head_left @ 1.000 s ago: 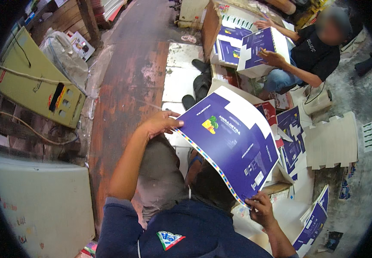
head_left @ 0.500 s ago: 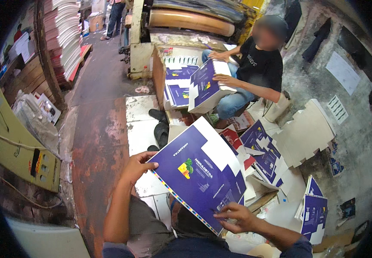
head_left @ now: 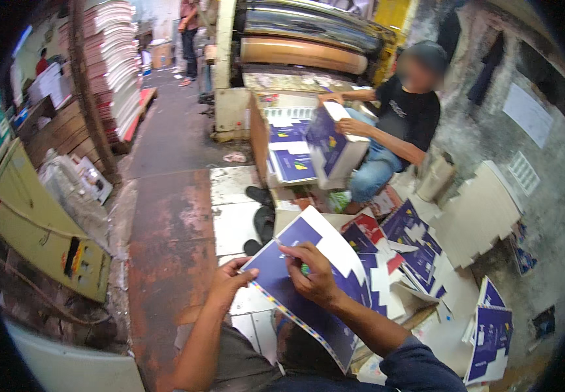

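Note:
A purple printed cardboard sheet (head_left: 325, 320) lies tilted over my lap, with a stepped white edge and a strip of coloured squares along its near border. My left hand (head_left: 231, 282) grips its left corner, thumb on top. My right hand (head_left: 312, 273) is over the upper left part of the sheet, fingers closed in a pinch near the top left edge. A small thing seems to show at those fingertips, too small to name. The right hand hides part of the printed picture.
A co-worker (head_left: 406, 108) sits opposite, both hands on a stack of purple sheets (head_left: 334, 147). Loose printed sheets (head_left: 416, 242) and a bundle of grey boards (head_left: 472, 209) lie to the right. Dark sandals (head_left: 264, 223) rest on white tiles. A roller machine (head_left: 305, 55) stands behind.
My right hand has moved from the sheet's near right edge up and across to its upper left. My left hand still holds the corner. The co-worker's stack is turned more upright.

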{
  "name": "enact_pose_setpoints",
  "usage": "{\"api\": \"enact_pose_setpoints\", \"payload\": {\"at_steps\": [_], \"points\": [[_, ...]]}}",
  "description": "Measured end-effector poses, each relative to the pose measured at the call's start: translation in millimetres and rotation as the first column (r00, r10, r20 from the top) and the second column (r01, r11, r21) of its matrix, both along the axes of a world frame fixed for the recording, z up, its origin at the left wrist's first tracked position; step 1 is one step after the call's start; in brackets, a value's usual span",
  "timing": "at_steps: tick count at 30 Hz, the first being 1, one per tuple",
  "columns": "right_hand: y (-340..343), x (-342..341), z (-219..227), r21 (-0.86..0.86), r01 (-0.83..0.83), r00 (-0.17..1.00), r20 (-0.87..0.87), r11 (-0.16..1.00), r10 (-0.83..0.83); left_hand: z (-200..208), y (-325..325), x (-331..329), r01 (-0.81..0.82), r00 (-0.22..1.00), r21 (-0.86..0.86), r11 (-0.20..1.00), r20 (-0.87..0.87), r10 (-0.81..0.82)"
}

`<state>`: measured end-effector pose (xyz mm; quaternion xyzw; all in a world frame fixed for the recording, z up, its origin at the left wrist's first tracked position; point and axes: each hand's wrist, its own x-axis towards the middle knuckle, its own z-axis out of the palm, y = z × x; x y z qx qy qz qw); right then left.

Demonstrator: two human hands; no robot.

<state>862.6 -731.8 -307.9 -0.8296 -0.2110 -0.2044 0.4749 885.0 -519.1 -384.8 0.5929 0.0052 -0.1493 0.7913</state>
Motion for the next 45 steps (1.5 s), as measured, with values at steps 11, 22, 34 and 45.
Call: {"api": "enact_pose_setpoints", "payload": {"at_steps": [11,22,34,45], "points": [[-3.3,9.0,-50.9,-0.002,0.216,0.932,0.3,0.976,-0.206,-18.7,2.0,-6.9,0.047,0.998,0.131,0.99,0.044,-0.053],[9.5,-32.8,-14.3,-0.14,-0.034,0.991,-0.133,0.99,0.015,10.2,1.0,-18.5,0.02,0.999,0.169,0.985,-0.042,-0.013],[15.6,-35.0,-9.0,-0.224,-0.058,0.983,-0.183,0.973,0.017,7.0,0.2,-18.5,0.029,0.998,0.114,0.993,-0.066,-0.022],[18.9,-35.6,-6.7,-0.236,-0.066,0.978,-0.209,0.97,0.016,7.2,0.3,-17.9,0.034,0.996,0.104,0.994,-0.089,-0.025]]}}
